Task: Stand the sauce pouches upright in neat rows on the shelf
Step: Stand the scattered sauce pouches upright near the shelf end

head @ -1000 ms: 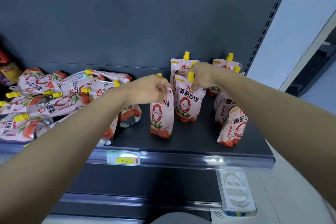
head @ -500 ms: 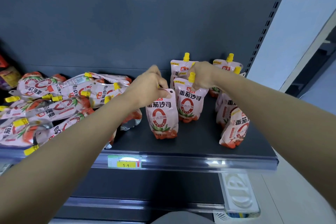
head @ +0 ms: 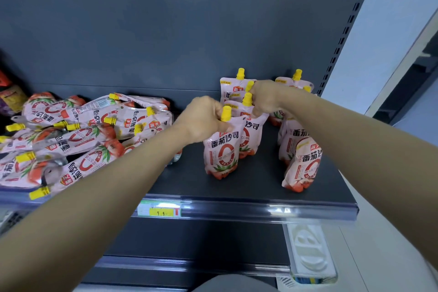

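Note:
Pink tomato-sauce pouches with yellow caps stand on a dark shelf (head: pixel 237 187). My left hand (head: pixel 203 121) grips the top of the front pouch (head: pixel 221 149), which stands upright at the shelf's middle. Just behind it, my right hand (head: pixel 265 97) holds the top of a second upright pouch (head: pixel 248 133). A third pouch (head: pixel 231 89) stands at the back of that row. On the right another row of upright pouches runs back from the front pouch (head: pixel 302 166) to the rear pouch (head: pixel 295 83), partly hidden by my right arm.
A heap of lying pouches (head: pixel 78 135) covers the shelf's left half. A price label (head: pixel 160 208) sits on the shelf's front rail. A white plastic holder (head: pixel 308 251) hangs below at the right. Dark back panel (head: pixel 166 31) behind.
My left hand has carried the front pouch right and back, turning it to face forward close in front of the pouch my right hand holds.

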{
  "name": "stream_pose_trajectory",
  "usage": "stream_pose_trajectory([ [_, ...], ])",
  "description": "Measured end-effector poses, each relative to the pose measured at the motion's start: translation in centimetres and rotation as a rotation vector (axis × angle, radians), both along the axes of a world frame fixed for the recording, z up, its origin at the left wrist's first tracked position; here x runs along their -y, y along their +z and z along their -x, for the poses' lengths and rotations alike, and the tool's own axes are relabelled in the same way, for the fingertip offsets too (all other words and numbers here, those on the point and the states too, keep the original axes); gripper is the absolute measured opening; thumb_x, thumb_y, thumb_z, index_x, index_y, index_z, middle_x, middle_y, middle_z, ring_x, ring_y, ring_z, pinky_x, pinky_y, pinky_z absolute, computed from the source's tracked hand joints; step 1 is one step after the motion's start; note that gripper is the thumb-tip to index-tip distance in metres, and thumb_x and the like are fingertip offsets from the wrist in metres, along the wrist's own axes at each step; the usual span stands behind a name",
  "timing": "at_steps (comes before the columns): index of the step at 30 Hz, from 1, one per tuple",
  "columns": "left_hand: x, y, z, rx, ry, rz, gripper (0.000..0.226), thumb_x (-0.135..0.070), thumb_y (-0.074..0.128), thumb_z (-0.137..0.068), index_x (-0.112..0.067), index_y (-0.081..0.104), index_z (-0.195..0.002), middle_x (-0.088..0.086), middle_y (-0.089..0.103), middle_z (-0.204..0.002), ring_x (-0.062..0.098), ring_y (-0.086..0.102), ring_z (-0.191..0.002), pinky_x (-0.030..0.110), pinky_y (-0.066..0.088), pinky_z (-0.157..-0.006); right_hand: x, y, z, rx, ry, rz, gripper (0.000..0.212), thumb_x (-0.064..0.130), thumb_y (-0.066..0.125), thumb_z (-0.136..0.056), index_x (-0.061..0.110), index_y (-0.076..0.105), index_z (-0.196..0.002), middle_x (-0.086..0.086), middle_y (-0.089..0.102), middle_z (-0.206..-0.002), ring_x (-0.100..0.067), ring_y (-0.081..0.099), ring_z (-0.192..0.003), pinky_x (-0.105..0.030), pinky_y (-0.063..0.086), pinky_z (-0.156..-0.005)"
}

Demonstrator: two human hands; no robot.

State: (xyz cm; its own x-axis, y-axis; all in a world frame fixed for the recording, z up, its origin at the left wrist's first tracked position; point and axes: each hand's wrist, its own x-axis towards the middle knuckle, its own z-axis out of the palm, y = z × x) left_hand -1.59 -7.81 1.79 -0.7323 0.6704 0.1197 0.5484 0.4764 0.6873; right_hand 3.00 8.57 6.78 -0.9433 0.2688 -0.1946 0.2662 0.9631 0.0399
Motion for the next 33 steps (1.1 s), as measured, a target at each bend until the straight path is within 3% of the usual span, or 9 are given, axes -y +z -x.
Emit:
stream_pose_trajectory([
  [3, -1.2, 0.0, -0.7, 0.010, -0.033, -0.003, 0.024, -0.019, 0.080, -0.070, 0.000, 0.070, -0.081, 0.014, 0.073, -0.086, 0.023, 0.067, -0.078, 0.036, 0.055, -0.080, 0.2, 0.5, -0.8, 0.016, 0.019, -0.001, 0.017, 0.021, 0.064, -0.088, 0.005, 0.060, -0.082, -0.006, 0.052, -0.080, -0.020, 0.048, -0.082, -0.025, 0.034, -0.055],
  [5, -1.1, 0.2, -0.8, 0.044, -0.068, 0.001, 0.022, -0.016, 0.079, -0.071, -0.004, 0.072, -0.087, 0.010, 0.073, -0.089, 0.021, 0.068, -0.083, 0.033, 0.054, -0.082, 0.1, 0.8, -1.2, -0.002, 0.007, 0.026, 0.019, 0.017, 0.063, -0.088, 0.005, 0.065, -0.103, -0.006, 0.053, -0.085, -0.018, 0.048, -0.070, -0.023, 0.034, -0.054],
  [7, -0.7, 0.3, -0.7, 0.062, -0.081, 0.015, 0.018, -0.012, 0.079, -0.070, -0.010, 0.074, -0.087, 0.004, 0.074, -0.090, 0.014, 0.067, -0.083, 0.027, 0.052, -0.081, -0.2, 1.1, -1.6, -0.051, -0.043, 0.110, 0.027, 0.012, 0.065, -0.085, 0.006, 0.066, -0.111, -0.002, 0.052, -0.072, -0.012, 0.043, -0.056, -0.019, 0.032, -0.048],
  [12, -0.2, 0.4, -0.6, 0.067, -0.024, 0.010, 0.008, -0.013, 0.079, -0.071, -0.015, 0.074, -0.076, -0.005, 0.070, -0.072, 0.001, 0.062, -0.066, 0.014, 0.045, -0.063, -0.3, 0.9, -1.9, -0.160, -0.045, 0.133, 0.027, 0.011, 0.056, -0.089, 0.004, 0.066, -0.113, -0.007, 0.056, -0.085, -0.021, 0.050, -0.075, -0.017, 0.032, -0.047],
  [16, -1.0, 0.0, -1.3, 0.061, 0.001, -0.015, 0.012, -0.012, 0.077, -0.072, -0.006, 0.074, -0.082, 0.006, 0.073, -0.083, 0.010, 0.062, -0.075, 0.022, 0.049, -0.071, -0.2, 0.7, -2.0, -0.204, -0.040, 0.126, 0.028, 0.011, 0.053, -0.091, 0.005, 0.066, -0.115, -0.015, 0.065, -0.103, -0.019, 0.048, -0.081, -0.023, 0.036, -0.060],
  [20, -1.0, 0.1, -1.7, 0.074, 0.009, -0.019, 0.011, -0.011, 0.077, -0.073, -0.006, 0.073, -0.083, 0.004, 0.071, -0.081, 0.009, 0.060, -0.073, 0.015, 0.045, -0.065, 0.0, 0.9, -2.4, -0.210, -0.040, 0.132, 0.028, 0.011, 0.052, -0.092, 0.004, 0.065, -0.116, -0.016, 0.066, -0.114, -0.023, 0.052, -0.082, -0.027, 0.038, -0.070],
  [25, -1.0, -0.1, -2.4, 0.124, 0.025, -0.067, 0.011, -0.011, 0.075, -0.075, -0.009, 0.074, -0.086, -0.005, 0.069, -0.076, -0.003, 0.059, -0.068, 0.018, 0.044, -0.072, 0.0, 1.2, -2.9, -0.237, -0.025, 0.159, 0.029, 0.010, 0.049, -0.092, 0.001, 0.066, -0.114, -0.017, 0.065, -0.116, -0.032, 0.061, -0.109, -0.029, 0.048, -0.080],
  [28, -0.7, 0.0, -2.6, 0.129, 0.037, -0.067, 0.011, -0.010, 0.073, -0.077, -0.008, 0.072, -0.087, 0.007, 0.073, -0.089, 0.013, 0.066, -0.078, 0.028, 0.052, -0.078, 0.0, 1.0, -3.0, -0.239, -0.006, 0.167, 0.027, 0.009, 0.049, -0.093, 0.000, 0.066, -0.112, -0.015, 0.065, -0.117, -0.031, 0.061, -0.108, -0.039, 0.051, -0.094],
  [33, 0.2, 0.9, -3.1, 0.150, 0.030, -0.015, 0.020, -0.012, 0.073, -0.078, -0.007, 0.067, -0.096, 0.010, 0.072, -0.100, 0.024, 0.066, -0.099, 0.032, 0.051, -0.087, -0.4, 0.8, -3.0, -0.395, -0.004, 0.176, 0.022, 0.013, 0.055, -0.089, 0.003, 0.067, -0.104, -0.016, 0.068, -0.107, -0.032, 0.064, -0.098, -0.040, 0.055, -0.087],
])
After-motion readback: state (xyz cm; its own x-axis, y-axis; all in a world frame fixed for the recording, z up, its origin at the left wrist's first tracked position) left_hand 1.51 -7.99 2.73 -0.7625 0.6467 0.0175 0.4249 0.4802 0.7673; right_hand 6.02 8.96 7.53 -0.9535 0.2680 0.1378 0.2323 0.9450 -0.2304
